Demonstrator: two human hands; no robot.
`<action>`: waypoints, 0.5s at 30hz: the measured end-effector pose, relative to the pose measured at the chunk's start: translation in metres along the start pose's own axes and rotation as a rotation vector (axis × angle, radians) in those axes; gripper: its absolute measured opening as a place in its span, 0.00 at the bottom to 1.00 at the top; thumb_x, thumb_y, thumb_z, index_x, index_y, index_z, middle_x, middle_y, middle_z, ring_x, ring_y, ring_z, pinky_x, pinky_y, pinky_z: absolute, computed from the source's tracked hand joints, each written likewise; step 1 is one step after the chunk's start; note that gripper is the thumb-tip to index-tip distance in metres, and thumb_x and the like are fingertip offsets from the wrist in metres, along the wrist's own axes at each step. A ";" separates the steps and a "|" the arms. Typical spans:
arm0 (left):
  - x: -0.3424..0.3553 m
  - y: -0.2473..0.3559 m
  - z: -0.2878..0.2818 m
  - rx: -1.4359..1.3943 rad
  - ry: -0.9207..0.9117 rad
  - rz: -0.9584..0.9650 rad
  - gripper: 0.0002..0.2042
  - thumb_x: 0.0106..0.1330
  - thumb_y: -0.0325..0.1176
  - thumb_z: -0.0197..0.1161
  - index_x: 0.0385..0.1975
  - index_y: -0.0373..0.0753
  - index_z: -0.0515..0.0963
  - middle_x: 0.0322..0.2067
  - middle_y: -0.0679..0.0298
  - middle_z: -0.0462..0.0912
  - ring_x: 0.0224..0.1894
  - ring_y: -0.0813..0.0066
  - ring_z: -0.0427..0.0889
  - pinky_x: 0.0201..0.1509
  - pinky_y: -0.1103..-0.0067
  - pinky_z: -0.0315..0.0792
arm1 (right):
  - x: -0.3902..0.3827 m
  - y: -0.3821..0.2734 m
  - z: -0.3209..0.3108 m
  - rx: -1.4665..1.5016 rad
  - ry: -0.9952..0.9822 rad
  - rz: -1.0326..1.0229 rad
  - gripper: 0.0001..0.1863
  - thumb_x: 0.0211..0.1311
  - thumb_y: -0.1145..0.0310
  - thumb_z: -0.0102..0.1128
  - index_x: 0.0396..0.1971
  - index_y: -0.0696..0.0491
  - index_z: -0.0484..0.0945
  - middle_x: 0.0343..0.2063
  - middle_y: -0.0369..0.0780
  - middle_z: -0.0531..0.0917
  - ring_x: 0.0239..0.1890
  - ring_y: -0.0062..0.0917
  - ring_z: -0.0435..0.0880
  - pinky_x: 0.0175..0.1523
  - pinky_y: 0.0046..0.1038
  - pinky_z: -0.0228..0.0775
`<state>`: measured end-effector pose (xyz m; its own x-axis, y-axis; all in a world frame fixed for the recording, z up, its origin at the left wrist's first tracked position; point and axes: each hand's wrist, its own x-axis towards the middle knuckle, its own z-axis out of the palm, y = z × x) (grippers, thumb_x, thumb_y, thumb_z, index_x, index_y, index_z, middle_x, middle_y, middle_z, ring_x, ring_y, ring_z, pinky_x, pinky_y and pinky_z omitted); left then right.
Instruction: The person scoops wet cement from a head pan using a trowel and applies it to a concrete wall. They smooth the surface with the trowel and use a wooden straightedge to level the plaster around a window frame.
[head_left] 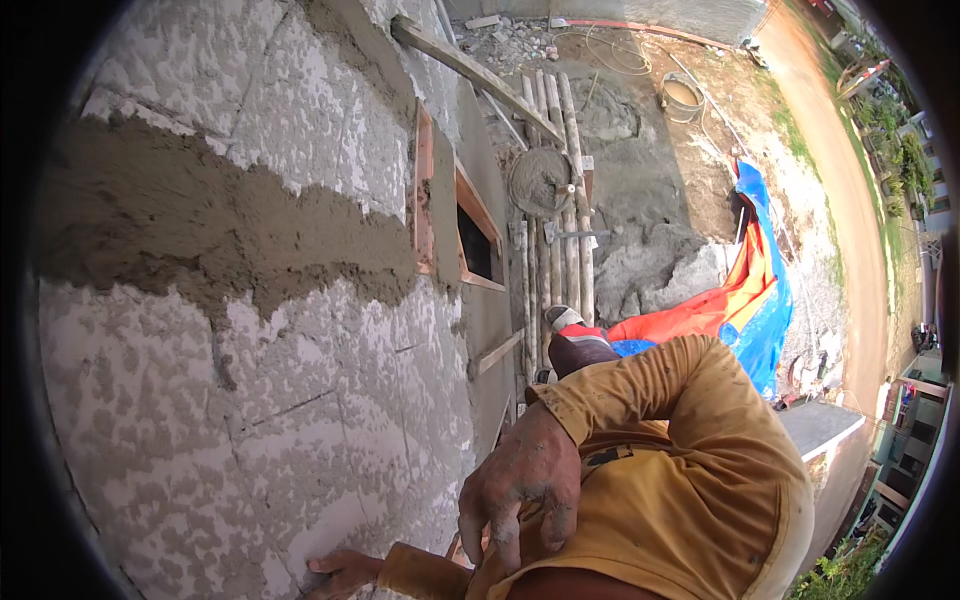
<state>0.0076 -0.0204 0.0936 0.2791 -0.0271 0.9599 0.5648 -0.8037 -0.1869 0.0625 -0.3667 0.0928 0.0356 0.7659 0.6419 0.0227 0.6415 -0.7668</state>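
The left hand (345,574) is reaching toward the rough, white-mottled grey wall (330,400) filling the left side, the lower edge cutting it off so that I cannot tell whether its fingers are closing on anything, while the mortar-flecked right hand (523,480) is hanging with slack, bent fingers apart, hiding part of a mustard-yellow cloth shirt (690,500). A coarse, ragged band of brown-grey mortar (230,220) is running across the wall to a reddish wooden board (424,190). Beyond, a crumpled orange-and-blue tarpaulin (700,308) is disappearing behind the bent sleeve (660,380).
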 end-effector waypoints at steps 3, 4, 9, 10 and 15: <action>-0.002 0.004 0.001 -0.026 -0.008 -0.046 0.37 0.69 0.53 0.40 0.63 0.23 0.46 0.66 0.39 0.42 0.67 0.37 0.37 0.66 0.47 0.34 | 0.015 -0.003 0.011 -0.047 0.070 -0.160 0.17 0.48 0.64 0.64 0.40 0.51 0.80 0.49 0.51 0.72 0.53 0.44 0.69 0.56 0.40 0.61; -0.003 0.003 0.000 -0.027 -0.009 -0.036 0.37 0.69 0.53 0.40 0.63 0.23 0.47 0.65 0.39 0.42 0.67 0.37 0.37 0.66 0.47 0.34 | 0.022 -0.007 0.015 -0.070 0.151 -0.245 0.16 0.48 0.64 0.63 0.39 0.51 0.79 0.47 0.51 0.72 0.50 0.45 0.70 0.54 0.42 0.62; 0.001 0.007 -0.006 -0.037 -0.034 -0.040 0.37 0.68 0.53 0.39 0.63 0.23 0.48 0.65 0.38 0.44 0.67 0.36 0.38 0.65 0.46 0.34 | 0.032 -0.036 0.012 -0.229 0.090 -0.303 0.18 0.57 0.51 0.55 0.41 0.47 0.79 0.42 0.46 0.77 0.44 0.37 0.76 0.48 0.36 0.68; 0.001 0.006 -0.006 -0.037 -0.023 -0.029 0.36 0.68 0.53 0.39 0.63 0.23 0.48 0.65 0.38 0.44 0.67 0.36 0.38 0.65 0.46 0.34 | 0.031 -0.027 0.015 -0.237 0.074 -0.302 0.14 0.55 0.59 0.58 0.38 0.51 0.78 0.40 0.47 0.77 0.44 0.38 0.75 0.48 0.37 0.66; -0.001 0.007 -0.003 -0.054 -0.012 -0.021 0.36 0.69 0.52 0.39 0.62 0.22 0.48 0.65 0.38 0.43 0.67 0.36 0.37 0.66 0.46 0.34 | 0.029 -0.023 0.023 -0.285 0.395 -0.240 0.06 0.57 0.69 0.55 0.32 0.56 0.74 0.32 0.44 0.74 0.39 0.38 0.74 0.42 0.35 0.66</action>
<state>0.0085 -0.0277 0.0924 0.2770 -0.0035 0.9609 0.5282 -0.8348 -0.1553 0.0400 -0.3583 0.1287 0.3676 0.4900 0.7904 0.3449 0.7175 -0.6052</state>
